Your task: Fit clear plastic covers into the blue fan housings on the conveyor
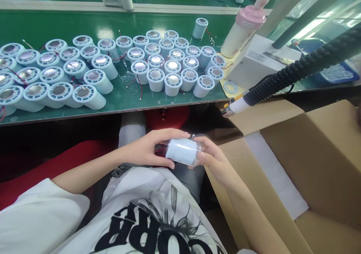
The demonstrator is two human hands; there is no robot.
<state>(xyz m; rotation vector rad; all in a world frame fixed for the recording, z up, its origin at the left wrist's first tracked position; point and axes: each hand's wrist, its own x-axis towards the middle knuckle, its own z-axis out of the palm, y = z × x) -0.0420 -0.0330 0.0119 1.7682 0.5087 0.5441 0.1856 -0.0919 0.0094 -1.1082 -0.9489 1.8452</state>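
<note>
Over my lap I hold a light-blue plastic cylinder [183,151] on its side, with shiny clear film around it. My right hand [210,154] grips its right end between thumb and fingers. My left hand [152,147] curves about the left end, the fingers along the upper side and the thumb below. A small white tip shows above the cylinder between the hands. Similar light-blue cylinders [173,80] stand in groups on the green bench [121,92], with slotted rims, silvery round centres and thin red and black wires.
An open cardboard box [318,164] with a white sheet inside stands at my right. Above it hangs a black corrugated hose [304,64] with a white nozzle. A pink-lidded bottle [242,30] and a grey-white box-shaped unit [251,60] stand on the bench's right.
</note>
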